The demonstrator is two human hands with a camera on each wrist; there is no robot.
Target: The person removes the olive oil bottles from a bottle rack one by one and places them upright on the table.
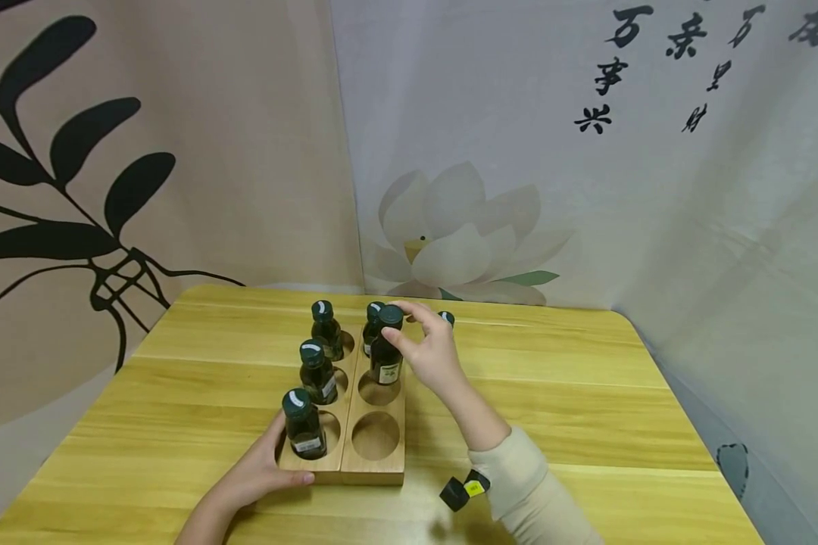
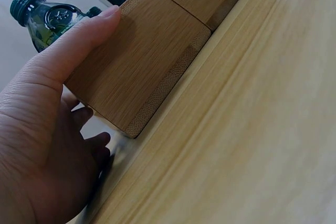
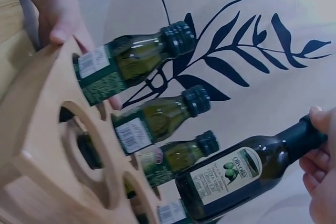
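My right hand (image 1: 431, 350) pinches the dark capped neck of an olive oil bottle (image 1: 385, 356). The bottle hangs over the middle hole in the right row of a wooden bottle rack (image 1: 375, 478); its cream label shows in the right wrist view. At the rack's front left corner my left hand (image 1: 262, 465) grips the wood, thumb along the front face (image 2: 131, 61). Three smaller green bottles stand in the left row: front (image 1: 304, 428), middle (image 1: 318, 375) and back (image 1: 326, 329). Behind the held bottle, another bottle (image 1: 371, 333) sits in the right row.
The front right hole (image 1: 376, 436) holds no bottle. One more dark cap (image 1: 446, 316) peeks out behind my right hand. A small black object with a yellow label (image 1: 465, 489) appears by the right sleeve. The wooden table (image 1: 586, 409) ends at a printed cloth backdrop (image 1: 477, 151).
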